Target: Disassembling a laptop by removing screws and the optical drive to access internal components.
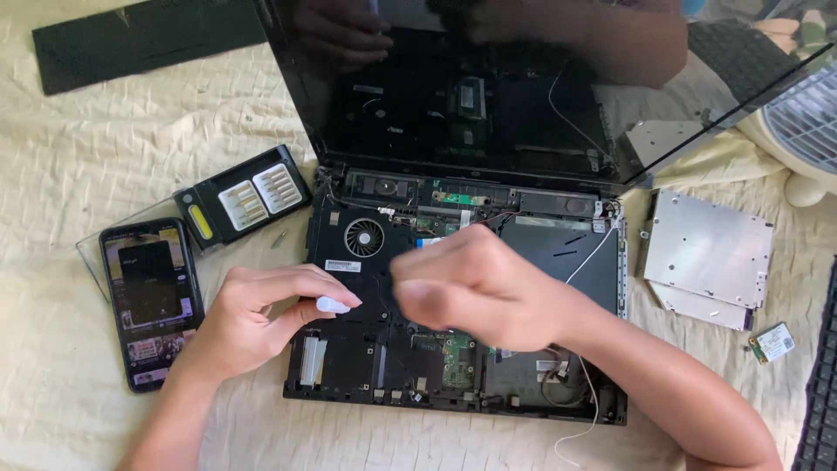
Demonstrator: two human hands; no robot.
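Note:
An opened black laptop base (540, 249) lies on a cream cloth, its top cover off, with a round cooling fan (364, 237) and a green circuit board (457, 358) exposed. Its dark screen (453, 96) stands tilted back and mirrors my hands. My left hand (257, 318) rests on the base's left edge and pinches a small white object (332, 304) between thumb and fingers. My right hand (475, 288) hovers blurred over the middle of the base, fingers curled in; whether it holds anything cannot be made out.
A black bit case (244, 196) with metal bits lies left of the laptop, a lit phone (151, 296) beside it. A silver drive (706, 249) and a small green card (772, 342) lie at right. A fan (802, 122) and a keyboard edge (819, 392) sit far right.

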